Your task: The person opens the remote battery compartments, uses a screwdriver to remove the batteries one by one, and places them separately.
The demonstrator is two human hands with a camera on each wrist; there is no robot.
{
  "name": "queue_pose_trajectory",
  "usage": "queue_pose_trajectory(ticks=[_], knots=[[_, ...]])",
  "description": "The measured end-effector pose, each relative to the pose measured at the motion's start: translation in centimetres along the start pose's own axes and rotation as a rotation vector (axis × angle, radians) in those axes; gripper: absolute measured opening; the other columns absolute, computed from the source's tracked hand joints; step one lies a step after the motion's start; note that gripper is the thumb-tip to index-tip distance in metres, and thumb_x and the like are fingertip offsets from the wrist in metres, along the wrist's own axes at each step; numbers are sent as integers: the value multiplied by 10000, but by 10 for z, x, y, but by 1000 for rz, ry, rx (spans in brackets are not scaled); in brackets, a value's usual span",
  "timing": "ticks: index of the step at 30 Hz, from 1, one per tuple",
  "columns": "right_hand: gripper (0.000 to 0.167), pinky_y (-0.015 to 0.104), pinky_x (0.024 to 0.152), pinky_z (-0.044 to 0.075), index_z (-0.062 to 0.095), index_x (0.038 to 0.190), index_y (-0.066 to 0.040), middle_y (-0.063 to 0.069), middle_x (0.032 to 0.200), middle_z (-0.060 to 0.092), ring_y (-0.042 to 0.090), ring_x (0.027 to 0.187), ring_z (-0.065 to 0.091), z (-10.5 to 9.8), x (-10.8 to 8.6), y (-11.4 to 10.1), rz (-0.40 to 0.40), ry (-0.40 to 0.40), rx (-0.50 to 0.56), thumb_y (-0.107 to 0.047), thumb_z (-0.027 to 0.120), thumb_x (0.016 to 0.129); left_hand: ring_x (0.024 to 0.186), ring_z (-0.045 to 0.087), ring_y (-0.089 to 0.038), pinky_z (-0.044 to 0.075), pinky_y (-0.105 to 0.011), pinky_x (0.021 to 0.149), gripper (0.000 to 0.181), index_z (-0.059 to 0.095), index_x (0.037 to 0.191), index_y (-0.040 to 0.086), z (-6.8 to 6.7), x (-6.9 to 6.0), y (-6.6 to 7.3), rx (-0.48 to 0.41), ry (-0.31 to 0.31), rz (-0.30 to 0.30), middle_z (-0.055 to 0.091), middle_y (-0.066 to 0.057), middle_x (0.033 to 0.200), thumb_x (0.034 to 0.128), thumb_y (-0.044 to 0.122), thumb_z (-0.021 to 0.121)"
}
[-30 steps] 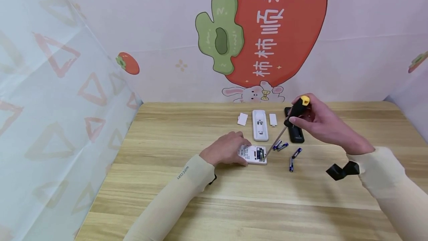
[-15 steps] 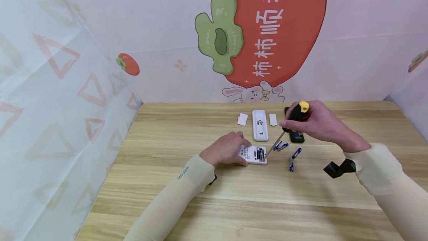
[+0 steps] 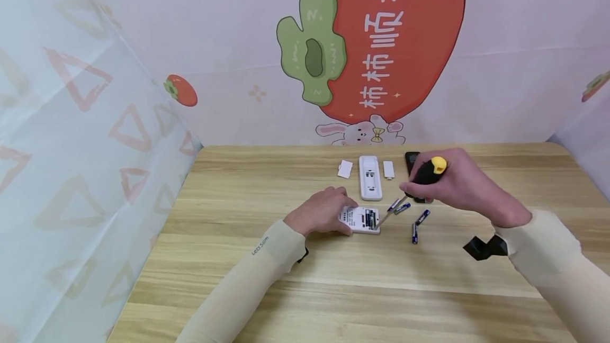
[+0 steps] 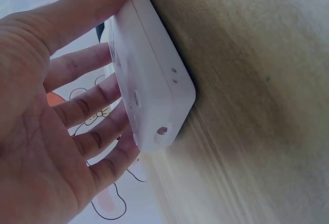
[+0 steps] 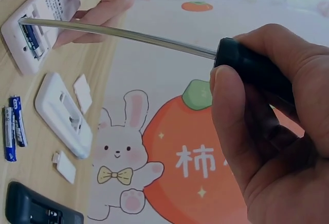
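My left hand (image 3: 321, 211) grips a white remote control (image 3: 355, 219) that lies back-up on the table, thumb on the near edge and fingers along the far edge. Its battery compartment is uncovered, with dark batteries (image 5: 32, 40) inside. In my right hand (image 3: 462, 181) is a screwdriver (image 3: 427, 172) with a black and yellow handle. The metal shaft (image 5: 128, 35) slants down to the left, and its tip is at the compartment's end. Whether the tip touches a battery is too small to tell. The left wrist view shows the remote's white end (image 4: 149, 80).
Behind lies a second white remote (image 3: 370, 178) with an open compartment, between two white covers (image 3: 345, 169) (image 3: 388, 170). A black remote (image 3: 412, 160) is partly hidden behind my right hand. Several loose blue batteries (image 3: 402, 208) lie right of the held remote.
My right hand has come down, tilting the screwdriver to a flatter slant while its tip stays at the compartment. The left hand and the remote it holds stay put.
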State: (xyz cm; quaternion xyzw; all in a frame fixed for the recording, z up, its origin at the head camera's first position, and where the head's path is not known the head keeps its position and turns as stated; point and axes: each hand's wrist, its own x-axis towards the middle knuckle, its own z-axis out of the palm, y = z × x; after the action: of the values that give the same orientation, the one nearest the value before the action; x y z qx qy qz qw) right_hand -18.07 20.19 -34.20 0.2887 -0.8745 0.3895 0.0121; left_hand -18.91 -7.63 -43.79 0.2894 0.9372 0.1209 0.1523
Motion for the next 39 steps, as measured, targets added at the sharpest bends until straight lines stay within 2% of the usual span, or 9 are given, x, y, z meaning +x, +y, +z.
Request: queue_pose_trajectory(ticks=[3,10,12,16,18,21,24,30,39], knots=[[254,243,538,490,677,763,-278,-111,706,633,122,622,580,2,-3,-3,-77,1,-9,-199,919,760,931,501,-149,432,-248,774,636,694,1331,168,0,0,-1,3,1,8,598,24,1109,775,409,891],[393,196,609,523,695,815,-334,-193,791,638,31,669,612,10,-10,-9,-355,-77,59,-26,917,717,927,499,-150,428,-244,769,643,689,1339,169,1,-1,-1,4,-4,8,597,26,1107,778,413,887],[333,180,648,529,716,857,-345,-214,836,637,2,699,621,12,-14,-10,-413,-96,54,-84,901,764,925,501,-151,430,-245,766,647,684,1346,173,0,-1,-1,6,-9,6,596,23,1107,780,412,885],[48,155,666,527,748,887,-310,-217,862,618,-25,707,609,16,-20,-11,-496,-105,45,-301,795,894,925,505,-151,435,-243,765,661,674,1359,180,-1,-1,0,8,-16,0,595,21,1110,775,405,888],[97,141,653,517,750,879,-294,-212,851,604,-37,690,589,18,-22,-11,-530,-95,41,-375,736,929,927,505,-150,435,-242,768,665,671,1362,183,-1,-1,0,8,-21,-1,595,21,1111,774,404,888],[107,129,641,504,747,867,-276,-193,832,593,-40,677,575,21,-22,-11,-565,-83,38,-362,741,930,926,505,-149,434,-244,766,665,669,1364,185,-1,-1,0,13,-24,1,594,21,1111,776,406,885],[70,129,644,503,733,869,-290,-199,837,593,-37,687,573,20,-20,-11,-559,-85,24,-324,786,901,921,506,-149,433,-246,762,664,669,1365,183,-2,-1,1,15,-24,7,594,20,1104,777,402,886],[368,208,655,524,665,844,-360,-242,832,603,-13,726,583,10,-7,-7,-435,-166,27,-114,919,746,925,506,-150,433,-249,768,669,669,1367,193,-1,-1,1,7,-31,1,592,20,1112,772,403,890],[292,273,598,524,699,791,-303,-123,794,631,109,716,575,4,6,3,-289,-169,139,-67,871,800,932,504,-145,437,-250,778,634,681,1348,182,-4,0,0,16,-27,15,587,22,1093,791,413,878]])
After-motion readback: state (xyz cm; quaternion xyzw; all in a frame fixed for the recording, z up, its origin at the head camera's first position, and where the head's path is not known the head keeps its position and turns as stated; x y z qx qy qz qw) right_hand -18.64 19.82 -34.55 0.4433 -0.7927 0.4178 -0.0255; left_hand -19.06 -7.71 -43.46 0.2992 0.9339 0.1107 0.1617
